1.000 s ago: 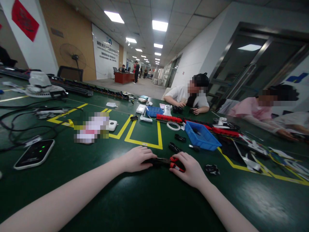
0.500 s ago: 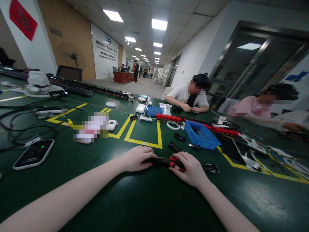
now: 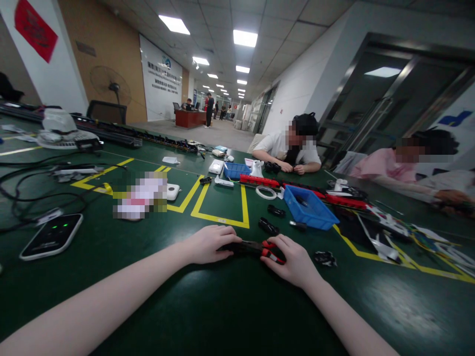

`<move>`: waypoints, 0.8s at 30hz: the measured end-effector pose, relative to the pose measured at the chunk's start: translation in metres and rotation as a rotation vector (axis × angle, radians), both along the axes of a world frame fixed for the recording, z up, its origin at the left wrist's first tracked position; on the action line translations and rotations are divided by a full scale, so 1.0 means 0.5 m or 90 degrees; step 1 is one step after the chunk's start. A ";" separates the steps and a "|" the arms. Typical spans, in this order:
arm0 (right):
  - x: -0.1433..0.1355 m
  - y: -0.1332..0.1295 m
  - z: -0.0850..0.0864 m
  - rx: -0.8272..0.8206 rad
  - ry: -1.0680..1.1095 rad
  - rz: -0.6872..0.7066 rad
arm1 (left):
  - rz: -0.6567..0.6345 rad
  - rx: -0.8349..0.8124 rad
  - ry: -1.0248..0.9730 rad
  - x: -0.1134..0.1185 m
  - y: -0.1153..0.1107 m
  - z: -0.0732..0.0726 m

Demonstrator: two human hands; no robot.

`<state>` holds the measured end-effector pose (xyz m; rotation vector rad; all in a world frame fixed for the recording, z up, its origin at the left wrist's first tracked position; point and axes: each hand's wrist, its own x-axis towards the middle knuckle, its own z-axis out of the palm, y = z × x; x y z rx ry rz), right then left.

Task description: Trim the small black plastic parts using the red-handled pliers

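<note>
Pliers with red and black handles [image 3: 270, 254] lie level just above the green table, jaws pointing left. My right hand [image 3: 293, 259] is closed around their handles. On the other side, my left hand [image 3: 211, 244] pinches a small dark piece [image 3: 237, 246] between thumb and fingers, right at the tip of the jaws. Where that piece ends and the jaws begin is hard to make out. Just beyond my hands lie a black part [image 3: 268, 226] and another black part [image 3: 276, 211]. A crumpled black item [image 3: 325, 258] rests to the right of my right hand.
A blue bin [image 3: 315, 217] stands beyond my right hand, with a smaller blue tray [image 3: 237, 171] farther back. Red strips [image 3: 260, 181] run across the table. At left are a black device with green lights [image 3: 54, 237], a phone, and loose cables. Two people sit across at the right.
Both hands and the pliers stay almost in place. A second green light shows on the black device at left.
</note>
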<state>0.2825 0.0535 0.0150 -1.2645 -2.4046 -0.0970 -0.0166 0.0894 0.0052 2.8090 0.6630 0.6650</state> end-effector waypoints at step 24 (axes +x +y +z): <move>0.000 0.001 0.001 -0.032 -0.008 -0.020 | 0.021 -0.007 0.008 0.003 -0.003 0.005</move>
